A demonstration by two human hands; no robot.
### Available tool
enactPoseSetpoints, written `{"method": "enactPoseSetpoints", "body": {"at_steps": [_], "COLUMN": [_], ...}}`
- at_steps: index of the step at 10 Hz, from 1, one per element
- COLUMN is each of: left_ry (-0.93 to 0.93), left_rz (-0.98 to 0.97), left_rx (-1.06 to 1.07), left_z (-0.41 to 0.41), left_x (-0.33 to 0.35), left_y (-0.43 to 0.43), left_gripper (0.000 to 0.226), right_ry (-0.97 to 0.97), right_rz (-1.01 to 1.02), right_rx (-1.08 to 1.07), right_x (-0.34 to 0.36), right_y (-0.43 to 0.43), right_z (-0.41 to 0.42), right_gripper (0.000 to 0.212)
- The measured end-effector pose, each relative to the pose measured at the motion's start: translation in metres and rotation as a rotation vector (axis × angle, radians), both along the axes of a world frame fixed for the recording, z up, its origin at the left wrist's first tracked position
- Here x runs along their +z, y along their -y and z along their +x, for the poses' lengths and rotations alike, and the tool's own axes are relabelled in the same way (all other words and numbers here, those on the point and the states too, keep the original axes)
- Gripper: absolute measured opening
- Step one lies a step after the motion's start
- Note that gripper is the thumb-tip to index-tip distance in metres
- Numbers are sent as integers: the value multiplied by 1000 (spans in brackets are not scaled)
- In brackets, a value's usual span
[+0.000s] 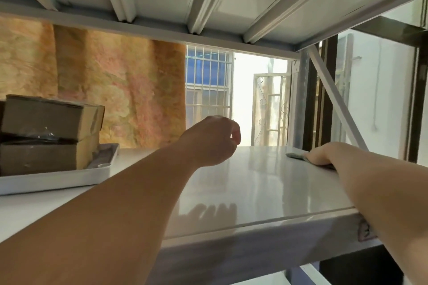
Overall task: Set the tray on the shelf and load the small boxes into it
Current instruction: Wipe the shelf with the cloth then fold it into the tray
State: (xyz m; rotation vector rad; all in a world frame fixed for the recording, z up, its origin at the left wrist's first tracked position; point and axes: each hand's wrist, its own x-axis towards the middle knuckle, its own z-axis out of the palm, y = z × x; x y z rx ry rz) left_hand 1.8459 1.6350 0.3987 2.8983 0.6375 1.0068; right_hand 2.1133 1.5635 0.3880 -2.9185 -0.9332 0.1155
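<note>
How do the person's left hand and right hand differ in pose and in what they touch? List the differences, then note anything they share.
1. The left hand hangs in the air above the shelf; the right hand rests on it.
2. The left hand is loosely curled and empty; the right hand presses a flat grey thing, too hidden to name.

Shared: both reach over the same shelf, right of the tray.

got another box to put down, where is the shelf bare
Bare: the shelf from the tray across to the right hand and out to the front edge. Crowded: far left, where two stacked boxes fill the tray.
</note>
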Motion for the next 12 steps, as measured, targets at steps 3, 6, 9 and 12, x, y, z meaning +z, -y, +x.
{"method": "enactPoseSetpoints", "body": {"at_steps": [3, 6, 9, 12], "left_ry": [22, 88, 56, 87], "left_rz": [98, 86, 82, 58], "left_rx": [-23, 63, 41, 30], "left_z": [6, 8, -7, -11], "left_x": [1, 5, 9, 7], "left_y": [3, -2, -5, 5], "left_gripper": [25, 21, 21, 21], "right_ry": [-135, -200, 174, -15], "right_rz": [-96, -45, -100, -20], "right_rx": [162, 629, 1011, 674], "right_x": [6, -9, -20, -20], "right_y": [-19, -12, 46, 80], "right_z": [-63, -147, -198, -138], "right_gripper": [75, 62, 50, 54]}}
